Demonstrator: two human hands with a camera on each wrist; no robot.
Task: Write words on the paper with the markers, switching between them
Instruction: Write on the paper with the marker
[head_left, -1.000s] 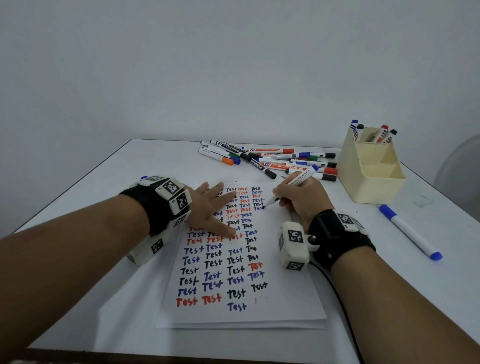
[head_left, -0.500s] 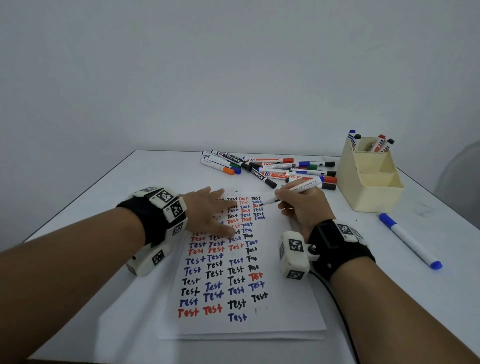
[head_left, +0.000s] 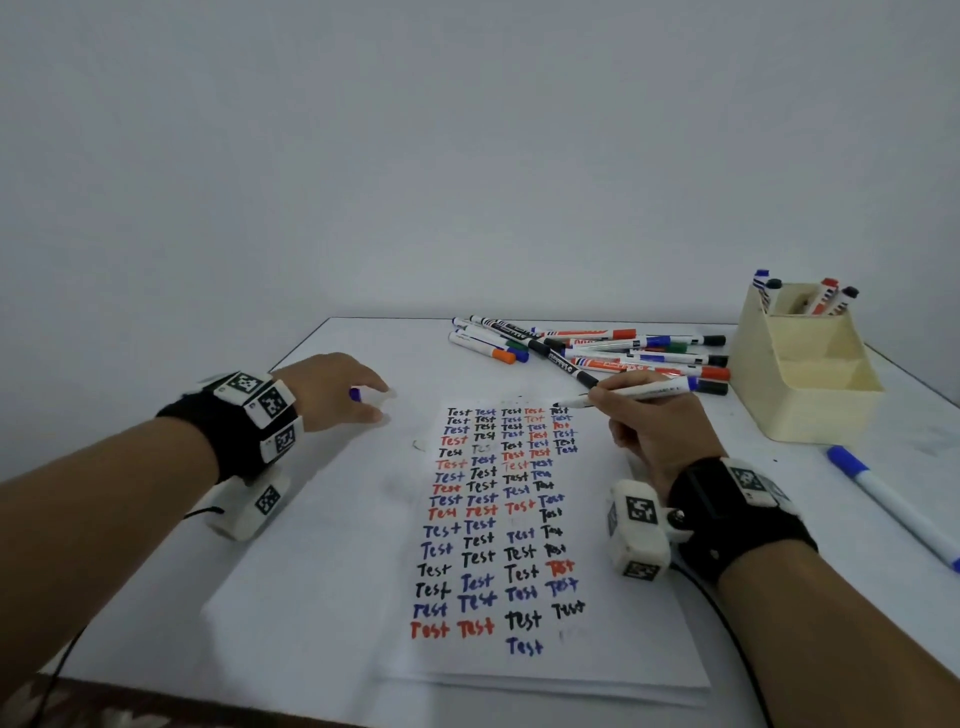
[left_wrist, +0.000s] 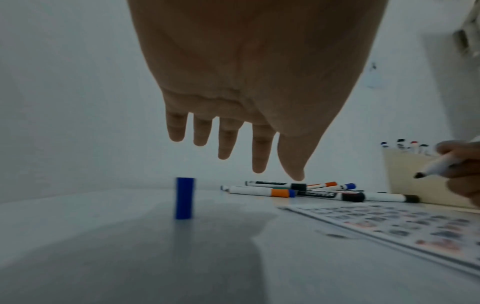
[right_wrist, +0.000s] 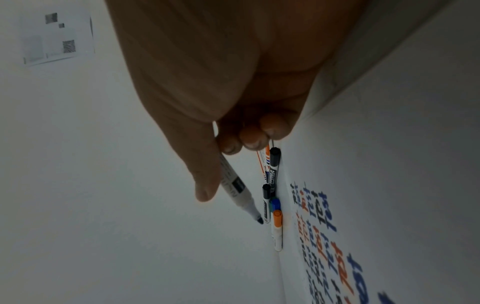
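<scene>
Left hand (head_left: 332, 389) has left the paper (head_left: 613, 644); its fingers (left_wrist: 261, 150) hang spread above the upright blue cap (left_wrist: 184, 198) on the surface (head_left: 311, 519). Right hand (head_left: 649, 431) pinches the uncapped marker (head_left: 628, 393), lifted off the sheet: recapping and a marker change likely follow.

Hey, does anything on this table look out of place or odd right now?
One thing: a blue cap stands upright alone on the table, under the left hand, away from the marker it likely belongs to.
</scene>
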